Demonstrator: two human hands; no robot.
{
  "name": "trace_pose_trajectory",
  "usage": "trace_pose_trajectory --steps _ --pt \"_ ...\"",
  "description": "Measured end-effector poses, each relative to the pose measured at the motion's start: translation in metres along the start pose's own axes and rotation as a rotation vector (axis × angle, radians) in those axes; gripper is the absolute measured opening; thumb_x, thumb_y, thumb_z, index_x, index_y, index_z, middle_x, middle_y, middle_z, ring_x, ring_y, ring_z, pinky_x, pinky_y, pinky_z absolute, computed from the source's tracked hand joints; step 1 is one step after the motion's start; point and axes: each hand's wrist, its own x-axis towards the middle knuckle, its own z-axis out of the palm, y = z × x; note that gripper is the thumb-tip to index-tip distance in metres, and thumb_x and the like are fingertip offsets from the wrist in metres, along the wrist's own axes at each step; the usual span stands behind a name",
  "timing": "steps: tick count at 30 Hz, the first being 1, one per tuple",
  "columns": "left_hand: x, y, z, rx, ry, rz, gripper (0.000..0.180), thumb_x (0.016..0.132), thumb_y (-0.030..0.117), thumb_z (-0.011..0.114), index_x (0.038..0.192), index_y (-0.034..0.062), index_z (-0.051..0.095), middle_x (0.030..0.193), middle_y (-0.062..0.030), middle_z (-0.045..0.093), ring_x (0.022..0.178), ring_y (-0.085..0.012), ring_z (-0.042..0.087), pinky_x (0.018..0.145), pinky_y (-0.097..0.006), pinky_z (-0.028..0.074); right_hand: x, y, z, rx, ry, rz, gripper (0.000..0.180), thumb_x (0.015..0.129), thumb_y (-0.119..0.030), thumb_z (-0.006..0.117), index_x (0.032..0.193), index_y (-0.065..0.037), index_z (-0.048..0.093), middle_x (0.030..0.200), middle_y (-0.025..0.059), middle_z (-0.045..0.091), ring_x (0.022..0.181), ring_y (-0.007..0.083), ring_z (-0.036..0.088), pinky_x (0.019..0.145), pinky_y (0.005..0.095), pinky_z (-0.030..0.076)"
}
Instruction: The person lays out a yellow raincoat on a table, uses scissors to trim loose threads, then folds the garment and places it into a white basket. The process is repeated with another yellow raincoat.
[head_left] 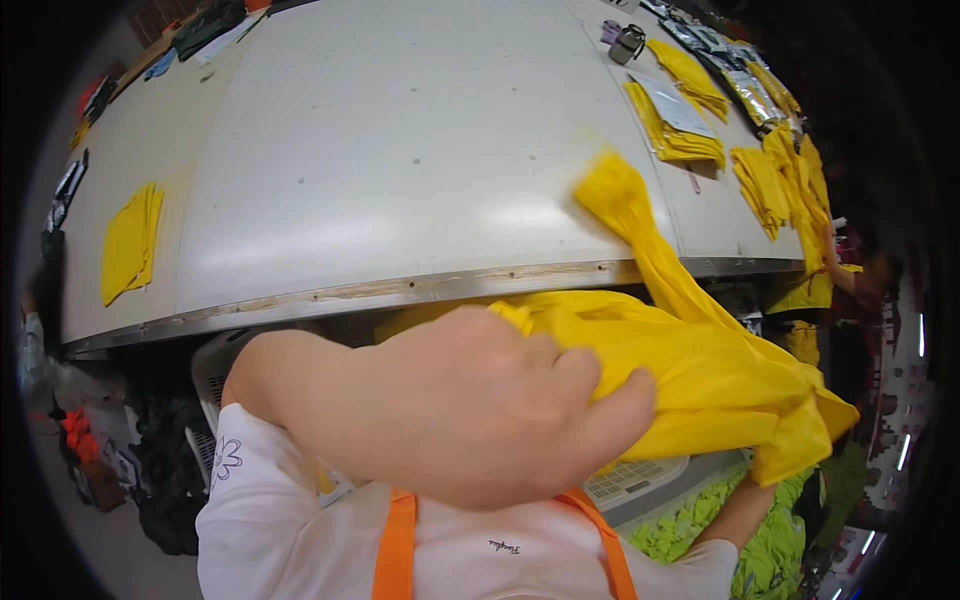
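A loose yellow garment point(690, 365), shiny and creased, stretches between my arms in front of the table edge. One long narrow part of it swings up over the tabletop, its end blurred. My left hand point(490, 400) crosses in front of my chest, close to the camera, with its fingers curled closed and yellow cloth bunched against them. The right forearm point(745, 515) rises from the lower right and disappears under the garment's hanging folds; that cloth hides my right hand and its fingers.
On the broad pale table point(400, 150) lie a folded yellow stack point(132, 245) at left and a yellow pile with white paper point(680, 115) at right. A dark bottle point(627, 45) stands behind. Lime-green cloth point(700, 510) fills space below, beside a grey plastic basket point(635, 485). Another person's arm point(845, 270) is far right.
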Motion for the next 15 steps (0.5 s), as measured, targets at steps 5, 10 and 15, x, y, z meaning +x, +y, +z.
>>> trace_pose_trajectory --steps 5,10,15 --pt "-0.023 -0.002 -0.018 0.066 0.28 -0.243 0.019 0.073 0.014 0.062 0.089 0.0054 0.06 0.071 -0.006 0.055 0.057 -0.0185 0.057 0.048 -0.026 0.044 0.044 -0.098 -0.054 -0.077 0.108 -0.221 0.061 0.084 -0.024 0.063 0.132 0.0 0.036 0.131 0.0172 0.044 0.121 0.0288 0.043 0.099 0.0345 0.036" --pt "-0.108 -0.017 -0.018 -0.199 0.833 -0.667 0.023 0.087 0.022 0.052 0.084 0.0 0.054 0.071 -0.0096 0.055 0.056 -0.0187 0.053 0.05 -0.026 0.042 0.148 -0.253 0.044 -0.021 0.088 -0.564 0.064 0.083 -0.025 0.064 0.134 0.0 0.034 0.133 0.0179 0.042 0.123 0.0298 0.04 0.101 0.035 0.034" --pt "-0.242 0.041 -0.012 -0.38 1.163 -1.226 0.031 0.097 0.028 0.04 0.09 0.0003 0.051 0.081 -0.0024 0.052 0.073 -0.0082 0.051 0.066 -0.019 0.041 0.227 -0.498 0.278 0.257 -0.025 -0.965 0.066 0.083 -0.025 0.064 0.135 0.0 0.032 0.136 0.0186 0.04 0.125 0.0308 0.038 0.103 0.0354 0.032"
